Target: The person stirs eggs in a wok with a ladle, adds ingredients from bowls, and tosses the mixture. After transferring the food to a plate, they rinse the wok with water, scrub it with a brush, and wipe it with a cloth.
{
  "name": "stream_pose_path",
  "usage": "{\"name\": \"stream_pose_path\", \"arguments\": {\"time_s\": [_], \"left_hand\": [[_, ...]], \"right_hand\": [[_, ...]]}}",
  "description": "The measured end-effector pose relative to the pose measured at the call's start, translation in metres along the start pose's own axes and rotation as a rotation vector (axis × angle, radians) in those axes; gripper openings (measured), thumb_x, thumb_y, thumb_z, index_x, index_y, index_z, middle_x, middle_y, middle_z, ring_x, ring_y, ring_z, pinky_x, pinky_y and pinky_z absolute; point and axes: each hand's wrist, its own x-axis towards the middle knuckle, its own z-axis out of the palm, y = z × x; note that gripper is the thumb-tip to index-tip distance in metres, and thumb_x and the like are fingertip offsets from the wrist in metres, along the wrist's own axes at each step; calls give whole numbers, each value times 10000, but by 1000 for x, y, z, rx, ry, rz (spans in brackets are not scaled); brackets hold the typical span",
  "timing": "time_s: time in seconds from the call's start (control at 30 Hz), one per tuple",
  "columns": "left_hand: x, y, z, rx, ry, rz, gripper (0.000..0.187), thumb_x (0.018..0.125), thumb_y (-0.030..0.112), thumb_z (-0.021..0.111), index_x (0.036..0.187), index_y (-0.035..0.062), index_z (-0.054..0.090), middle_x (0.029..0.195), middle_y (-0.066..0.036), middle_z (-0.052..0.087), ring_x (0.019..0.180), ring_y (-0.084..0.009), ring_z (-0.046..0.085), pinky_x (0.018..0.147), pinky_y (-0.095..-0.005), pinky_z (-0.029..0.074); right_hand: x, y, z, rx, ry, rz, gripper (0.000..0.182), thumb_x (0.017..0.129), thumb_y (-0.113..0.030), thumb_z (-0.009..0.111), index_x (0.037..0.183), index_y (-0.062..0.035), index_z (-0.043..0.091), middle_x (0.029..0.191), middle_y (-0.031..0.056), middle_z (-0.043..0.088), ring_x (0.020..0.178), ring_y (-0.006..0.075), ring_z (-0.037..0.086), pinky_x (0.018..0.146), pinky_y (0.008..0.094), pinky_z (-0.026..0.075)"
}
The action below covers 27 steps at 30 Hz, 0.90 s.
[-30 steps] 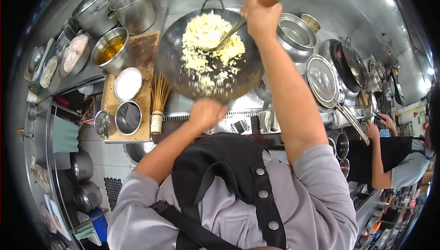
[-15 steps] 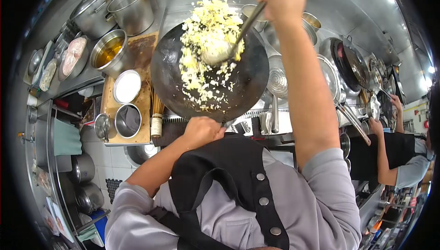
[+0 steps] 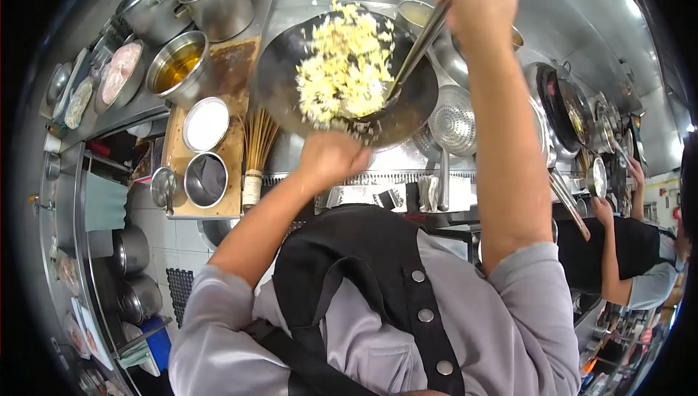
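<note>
My left hand (image 3: 331,158) is closed on the near rim of a large dark wok (image 3: 280,76); it is a little blurred, and any handle there is hidden. The wok is tilted, and a loose mass of yellow and white food pieces (image 3: 345,65), like egg and rice, is in motion in and above it. My right hand (image 3: 481,7) is closed around the upper handle of a ladle (image 3: 420,51), raised over the wok's right side. The ladle's bowl sits low in the wok at the food's edge, partly covered by it.
Left of the wok, a wooden board holds a white bowl (image 3: 206,124), a metal cup (image 3: 206,179) and a bamboo brush (image 3: 256,142). A pot of amber liquid (image 3: 177,70) stands behind. To the right lies a perforated skimmer (image 3: 453,121). A co-worker (image 3: 618,251) stands far right.
My left hand and the wok have moved away from my body. The food has gathered lower and more compactly in the wok. My right hand and ladle have shifted right.
</note>
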Motion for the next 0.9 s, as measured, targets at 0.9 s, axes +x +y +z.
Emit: {"name": "stream_pose_path", "arguments": {"time_s": [0.9], "left_hand": [[7,-5,29,-63,106,-68,351,826,336,680,584,98,593,617,-105,596,621,-304,616,556,-426,489]], "right_hand": [[-46,72,16,-62,125,41,184,865,-69,733,877,6,565,601,55,560,465,131,519,460,302,441]]}}
